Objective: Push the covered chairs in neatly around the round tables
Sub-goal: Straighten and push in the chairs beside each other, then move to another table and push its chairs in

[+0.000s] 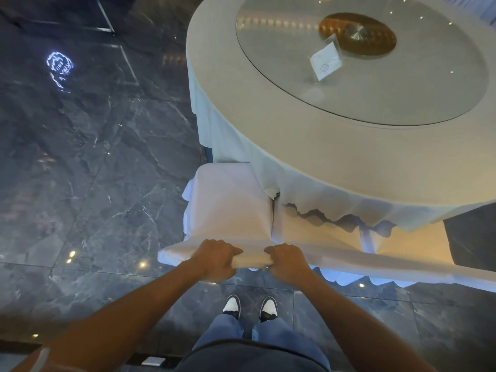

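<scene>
Both hands clench the top of the white cloth-covered chair back (214, 255): left hand (214, 260) and right hand (287, 263) close together. Its seat meets the hanging cloth at the near-left edge of the round white-draped surface (268, 124), beside a second covered chair (322, 237).

This is a banquet or restaurant dining hall. A large round table draped in a white scalloped tablecloth (335, 167) carries a round glass turntable (359, 76) with a folded white card (325, 64) on it, white fabric-covered chairs (228, 208) stand at its edge, and the polished dark marble floor (94, 157) reflects ceiling lights.
</scene>
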The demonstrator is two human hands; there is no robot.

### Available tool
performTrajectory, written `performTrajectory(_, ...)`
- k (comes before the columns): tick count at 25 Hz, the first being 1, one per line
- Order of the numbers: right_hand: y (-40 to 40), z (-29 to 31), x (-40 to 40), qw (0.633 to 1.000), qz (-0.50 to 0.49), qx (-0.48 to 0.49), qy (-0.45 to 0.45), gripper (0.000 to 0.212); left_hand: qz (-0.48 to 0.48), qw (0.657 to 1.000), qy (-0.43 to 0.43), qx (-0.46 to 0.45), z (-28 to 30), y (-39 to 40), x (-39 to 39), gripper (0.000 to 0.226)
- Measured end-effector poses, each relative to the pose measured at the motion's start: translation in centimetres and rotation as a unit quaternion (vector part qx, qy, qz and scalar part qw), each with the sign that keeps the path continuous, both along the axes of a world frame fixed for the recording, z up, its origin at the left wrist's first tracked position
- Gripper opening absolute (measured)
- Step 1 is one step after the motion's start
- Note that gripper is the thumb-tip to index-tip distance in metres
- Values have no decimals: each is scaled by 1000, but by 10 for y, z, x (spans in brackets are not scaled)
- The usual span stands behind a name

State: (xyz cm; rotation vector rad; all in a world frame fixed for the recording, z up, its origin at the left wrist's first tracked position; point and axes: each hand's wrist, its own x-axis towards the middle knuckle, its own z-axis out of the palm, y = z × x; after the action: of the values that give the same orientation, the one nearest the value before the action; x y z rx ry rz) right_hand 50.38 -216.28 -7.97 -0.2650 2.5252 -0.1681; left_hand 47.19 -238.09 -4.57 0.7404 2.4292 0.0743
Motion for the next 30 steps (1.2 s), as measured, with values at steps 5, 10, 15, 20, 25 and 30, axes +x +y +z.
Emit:
performTrajectory(5,-2,21,-38,986,50,0,-161,31,85,971,-202,92,6,-20,-20,67)
performTrajectory(10,-41,34,-97,929,39,82,-358,41,49,952,-295,62,3,-85,-77,67)
performTrajectory(15,-130,67,-183,940,-38,103,-323,56,-21,990,-137,-25,-17,-195,-203,63)
performTrajectory(20,-232,94,-283,967,-90,58,-232,69,38,996,-71,47,15,-288,-307,63)
performTrajectory(25,-298,78,-391,988,-149,-33,-18,67,66,995,6,72,34,-328,-423,65)
performTrajectory(30,-340,62,-518,979,-170,-26,112,67,33,989,121,77,37,-342,-565,68)
